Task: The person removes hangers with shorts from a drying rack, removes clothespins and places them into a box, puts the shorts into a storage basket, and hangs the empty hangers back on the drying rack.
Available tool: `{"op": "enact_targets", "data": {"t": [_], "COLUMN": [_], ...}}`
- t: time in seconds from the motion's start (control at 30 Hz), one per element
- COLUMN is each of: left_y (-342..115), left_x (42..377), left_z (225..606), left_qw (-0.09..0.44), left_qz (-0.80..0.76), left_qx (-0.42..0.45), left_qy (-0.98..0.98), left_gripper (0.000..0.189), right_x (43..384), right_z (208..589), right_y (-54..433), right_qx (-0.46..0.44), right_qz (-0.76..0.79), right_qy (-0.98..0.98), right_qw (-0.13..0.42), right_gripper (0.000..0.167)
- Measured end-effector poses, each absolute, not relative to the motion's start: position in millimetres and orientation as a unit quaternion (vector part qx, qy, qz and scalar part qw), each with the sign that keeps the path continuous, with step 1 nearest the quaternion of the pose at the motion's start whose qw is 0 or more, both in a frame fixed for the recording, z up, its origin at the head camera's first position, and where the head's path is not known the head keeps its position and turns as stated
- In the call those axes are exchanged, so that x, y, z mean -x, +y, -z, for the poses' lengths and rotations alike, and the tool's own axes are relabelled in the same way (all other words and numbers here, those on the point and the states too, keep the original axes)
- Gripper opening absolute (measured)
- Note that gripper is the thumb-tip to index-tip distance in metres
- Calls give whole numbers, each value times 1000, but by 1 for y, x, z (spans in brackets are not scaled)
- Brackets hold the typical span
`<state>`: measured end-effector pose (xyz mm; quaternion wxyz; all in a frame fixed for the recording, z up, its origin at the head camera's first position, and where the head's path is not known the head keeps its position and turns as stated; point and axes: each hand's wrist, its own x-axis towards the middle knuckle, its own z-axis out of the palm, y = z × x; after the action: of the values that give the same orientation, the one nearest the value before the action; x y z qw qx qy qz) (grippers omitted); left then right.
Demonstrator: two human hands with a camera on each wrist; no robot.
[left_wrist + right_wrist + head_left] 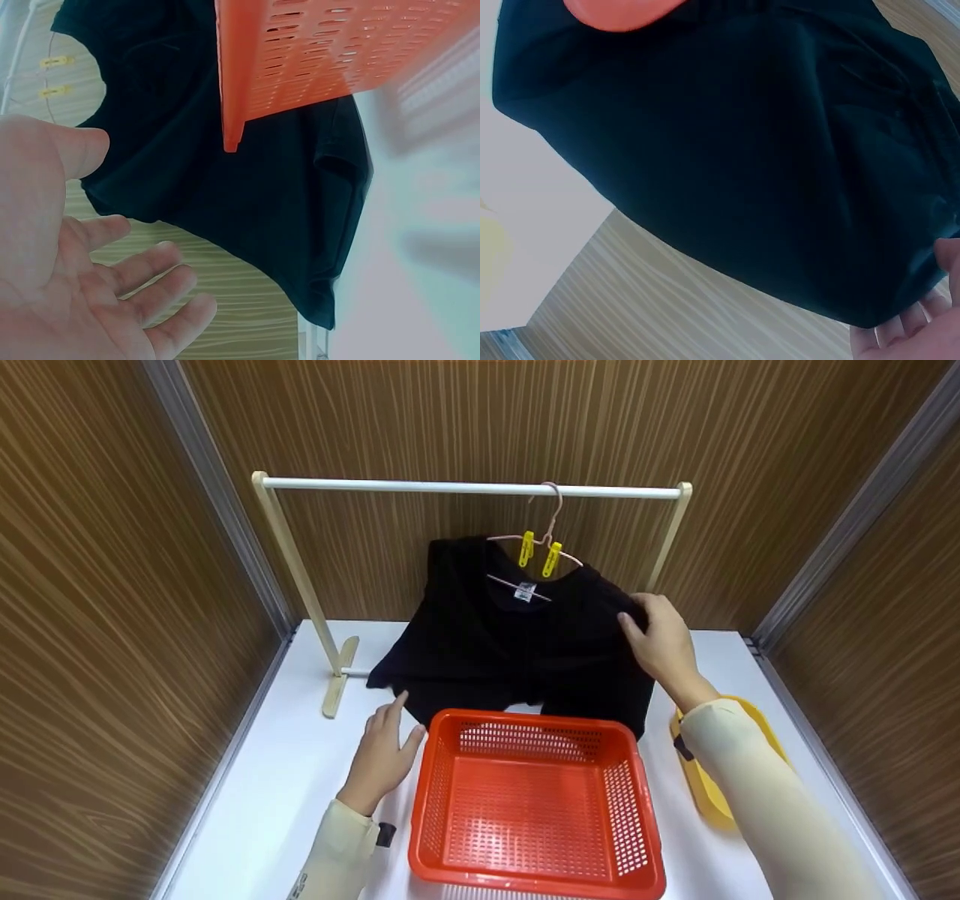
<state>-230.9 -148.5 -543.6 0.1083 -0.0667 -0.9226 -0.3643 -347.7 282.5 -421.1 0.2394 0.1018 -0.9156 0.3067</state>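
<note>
A black T-shirt point(465, 637) hangs on a thin pink hanger point(555, 514), whose hook is over the rack's white rail. Two yellow clips point(552, 560) sit on the hanger at the neck opening, above a white label inside the collar. My right hand point(664, 637) pinches the shirt at its right shoulder edge; in the right wrist view the thumb lies in front of the black cloth point(727, 165) and the fingers behind. My left hand point(382, 754) is held apart from the shirt's lower left edge, fingers spread, its palm point(82, 292) bare of anything.
A red perforated basket point(525, 810) stands on the white table in front of the shirt and overlaps its hem. To the right, partly under my right forearm, is a yellow tray point(716, 802). The rack's wooden left foot point(340, 679) rests near the wood-grain back wall point(360, 420).
</note>
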Motion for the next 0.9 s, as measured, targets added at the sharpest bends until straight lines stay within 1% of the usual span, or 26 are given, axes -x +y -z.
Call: {"op": "enact_targets", "data": {"t": [0.27, 0.37, 0.6, 0.7, 0.8, 0.9], "left_y": [-148, -147, -141, -139, -136, -132], "left_x": [229, 230, 236, 236, 234, 230], "left_z": [543, 541, 524, 518, 514, 512], "left_qw": [104, 107, 129, 133, 123, 93], "left_qz": [369, 366, 325, 309, 321, 359], "left_qx": [66, 67, 102, 112, 118, 117], "left_qy": [-921, -922, -931, -935, -932, -921], "left_gripper": [67, 67, 75, 78, 77, 73], "right_x": [357, 358, 359, 360, 361, 361], "right_z": [410, 409, 409, 409, 409, 407], "right_y": [271, 268, 266, 264, 261, 260], "right_qx": [-115, -117, -123, -130, -141, -140], "right_qz": [-308, -304, -284, -286, -304, -347], "right_qy": [-919, -921, -921, -917, -913, -908], "right_qw": [216, 215, 237, 246, 231, 190], "right_gripper": [37, 35, 29, 32, 39, 45]}}
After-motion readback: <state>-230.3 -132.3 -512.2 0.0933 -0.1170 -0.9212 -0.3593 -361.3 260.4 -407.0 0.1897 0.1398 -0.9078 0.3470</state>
